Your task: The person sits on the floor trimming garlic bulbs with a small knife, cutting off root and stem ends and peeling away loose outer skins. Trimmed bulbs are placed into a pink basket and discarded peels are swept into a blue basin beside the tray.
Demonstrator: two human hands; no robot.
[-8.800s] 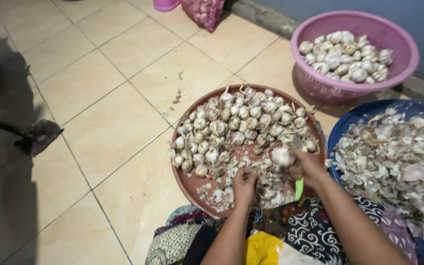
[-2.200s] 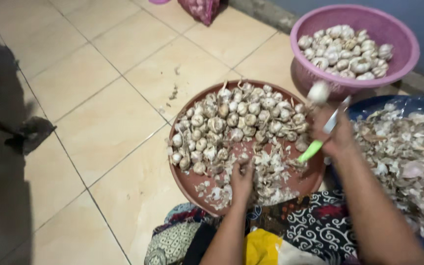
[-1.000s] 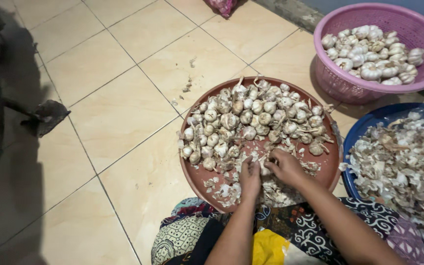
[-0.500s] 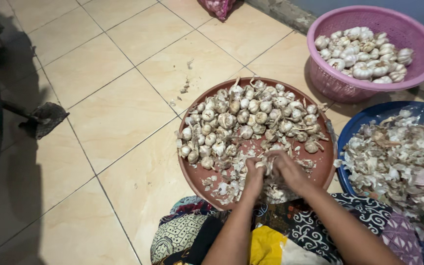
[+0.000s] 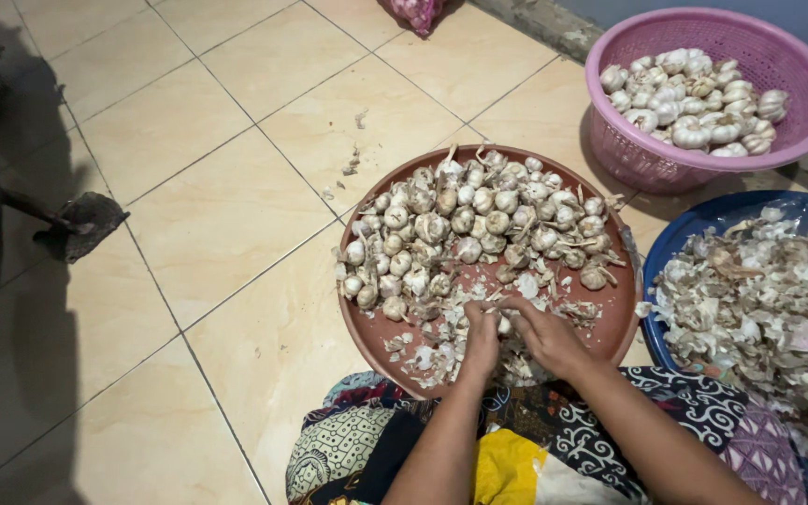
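Over the brown tray [image 5: 367,327], left hand [image 5: 481,339] and right hand [image 5: 544,335], fingers closed on one garlic bulb [image 5: 505,324] (mostly hidden)

One view only here, from the head camera, tipped steeply down over the person's own lap and out across the tiled floor [image 5: 236,234]. It sits close: forearms enter from the bottom edge, and the left hand [image 5: 481,332] and right hand [image 5: 544,335] meet just below frame centre. The round brown tray of garlic bulbs [image 5: 381,329] fills the middle, the pink plastic basket [image 5: 647,159] lies at the upper right, and the blue basin of papery skins [image 5: 680,238] is cut off by the right edge.
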